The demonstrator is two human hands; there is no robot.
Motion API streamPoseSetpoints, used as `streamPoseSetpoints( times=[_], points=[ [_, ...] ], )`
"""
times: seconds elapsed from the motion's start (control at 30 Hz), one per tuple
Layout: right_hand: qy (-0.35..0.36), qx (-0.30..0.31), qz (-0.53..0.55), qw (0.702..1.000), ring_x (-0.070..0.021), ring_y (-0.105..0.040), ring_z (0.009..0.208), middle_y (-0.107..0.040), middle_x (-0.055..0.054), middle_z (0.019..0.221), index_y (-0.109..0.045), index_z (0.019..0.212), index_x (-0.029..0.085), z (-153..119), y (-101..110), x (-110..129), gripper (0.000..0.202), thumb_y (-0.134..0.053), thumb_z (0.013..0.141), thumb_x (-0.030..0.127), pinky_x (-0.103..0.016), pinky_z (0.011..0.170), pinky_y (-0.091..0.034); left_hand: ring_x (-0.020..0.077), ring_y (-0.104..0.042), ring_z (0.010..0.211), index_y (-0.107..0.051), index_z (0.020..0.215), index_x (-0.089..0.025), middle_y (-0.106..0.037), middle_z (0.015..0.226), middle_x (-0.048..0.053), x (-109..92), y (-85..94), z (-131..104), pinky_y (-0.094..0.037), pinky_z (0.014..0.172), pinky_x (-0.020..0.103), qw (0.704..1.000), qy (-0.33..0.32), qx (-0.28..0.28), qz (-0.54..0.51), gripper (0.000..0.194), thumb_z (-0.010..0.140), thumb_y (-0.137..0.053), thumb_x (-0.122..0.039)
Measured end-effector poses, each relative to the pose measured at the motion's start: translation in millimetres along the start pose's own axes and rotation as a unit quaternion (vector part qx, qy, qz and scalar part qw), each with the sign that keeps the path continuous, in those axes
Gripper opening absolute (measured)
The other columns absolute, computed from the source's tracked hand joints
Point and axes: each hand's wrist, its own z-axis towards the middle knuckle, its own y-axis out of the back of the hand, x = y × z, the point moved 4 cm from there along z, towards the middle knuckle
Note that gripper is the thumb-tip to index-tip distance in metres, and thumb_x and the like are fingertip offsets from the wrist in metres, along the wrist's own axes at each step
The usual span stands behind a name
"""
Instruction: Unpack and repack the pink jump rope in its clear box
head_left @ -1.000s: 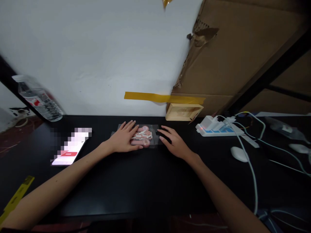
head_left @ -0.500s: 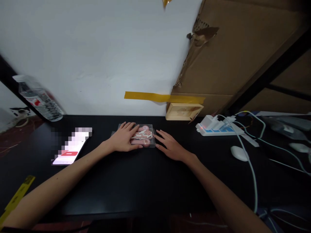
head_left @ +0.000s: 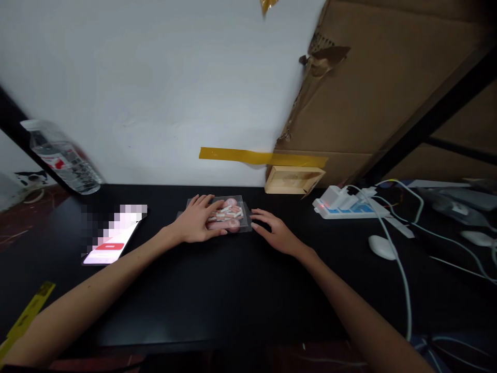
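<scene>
On a black desktop (head_left: 233,295), a clear package of pink-and-white pieces (head_left: 229,213) lies mid-frame partly under the left hand (head_left: 197,221), fingers spread apparently to steady it, the right hand (head_left: 280,233), fingers loosely parted, just beside.

You have a clear box (head_left: 244,221) on the black table (head_left: 217,290), its left part hidden beneath your spread left hand (head_left: 196,223), its right edge just beside your right hand (head_left: 274,230). Through its top you see small pink and white pieces (head_left: 232,211) jumbled between two round-ended pink shapes (head_left: 232,224).
</scene>
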Motion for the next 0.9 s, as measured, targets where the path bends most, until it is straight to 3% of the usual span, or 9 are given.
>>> streamPoseSetpoints(
  times=[0.13, 0.33, 0.57, 0.9],
  points=[
    [0.022, 0.009, 0.027, 0.999, -0.028, -0.047, 0.137, -0.056, -0.012, 0.144, -0.059, 0.136, 0.023, -1, -4, 7, 0.049, -0.05, 0.097, 0.051, -0.054, 0.115, -0.036, 0.0399, -0.039, 0.136, -0.042, 0.146, -0.017, -0.047, 0.141, 0.02, -1, -1.5, 1, -0.025, 0.113, 0.06, 1.0, -0.013, 0.007, 0.0, 0.083, 0.085, -0.054, -0.072],
    [0.025, 0.104, -0.015, 0.994, -0.0284, -0.031, 0.148, -0.039, -0.012, 0.157, -0.041, 0.151, 0.024, -5, -6, 10, 0.065, -0.038, 0.098, 0.061, -0.057, 0.12, -0.026, 0.0401, -0.038, 0.137, -0.043, 0.146, -0.015, -0.045, 0.144, 0.021, -5, -3.2, 1, -0.025, 0.114, 0.059, 0.999, -0.03, 0.022, 0.016, 0.084, 0.083, -0.056, -0.07],
    [0.019, 0.158, -0.125, 0.979, -0.0338, -0.014, 0.152, -0.021, -0.013, 0.164, -0.018, 0.159, 0.018, -8, -11, 19, 0.087, -0.035, 0.093, 0.072, -0.057, 0.123, -0.013, 0.0403, -0.035, 0.14, -0.039, 0.148, -0.015, -0.041, 0.149, 0.023, -6, -4.5, 0, -0.023, 0.115, 0.059, 0.999, -0.03, 0.031, 0.033, 0.085, 0.085, -0.055, -0.07],
    [0.023, 0.098, -0.197, 0.975, -0.0359, -0.023, 0.149, -0.029, -0.016, 0.161, -0.015, 0.159, 0.016, -6, -26, 23, 0.079, -0.029, 0.099, 0.064, -0.058, 0.119, -0.023, 0.0417, -0.03, 0.142, -0.033, 0.152, -0.027, -0.034, 0.156, 0.015, -11, -6.3, 2, -0.021, 0.113, 0.063, 0.999, -0.03, 0.029, 0.017, 0.08, 0.087, -0.053, -0.068]
  ],
)
